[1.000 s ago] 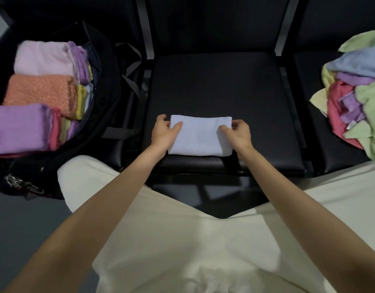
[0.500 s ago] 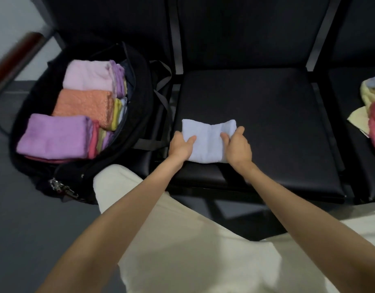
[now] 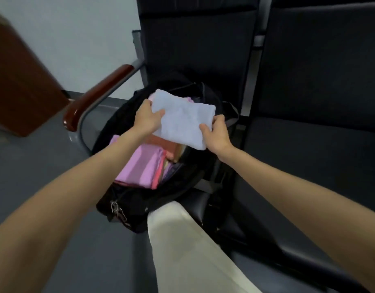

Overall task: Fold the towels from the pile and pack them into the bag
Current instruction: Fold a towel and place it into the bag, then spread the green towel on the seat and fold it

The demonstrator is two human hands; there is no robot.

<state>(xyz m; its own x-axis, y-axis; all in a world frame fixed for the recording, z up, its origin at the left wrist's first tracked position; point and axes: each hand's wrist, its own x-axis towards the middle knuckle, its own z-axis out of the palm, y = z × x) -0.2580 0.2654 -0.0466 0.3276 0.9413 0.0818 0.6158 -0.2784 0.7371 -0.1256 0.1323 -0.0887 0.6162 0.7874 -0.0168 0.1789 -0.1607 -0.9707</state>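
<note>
A folded pale blue towel [image 3: 183,119] hangs in the air above the open black bag [image 3: 178,187]. My left hand [image 3: 147,119] grips its left edge, thumb on top. At its right near corner my right hand [image 3: 217,135] pinches it. Inside the bag lie folded towels: a purple one [image 3: 140,166] at the near end, with pink and orange ones partly hidden under the blue towel. The pile of unfolded towels is out of view.
The bag stands on the left seat of a row of black chairs. A black seat cushion [image 3: 309,166] lies to the right. A brown wooden armrest [image 3: 97,92] on a metal frame runs left of the bag. My pale trouser leg [image 3: 182,250] is below.
Both hands have lifted the folded blue towel off the middle seat and carried it left over the bag. My view swung left, and the towel pile dropped out of sight.
</note>
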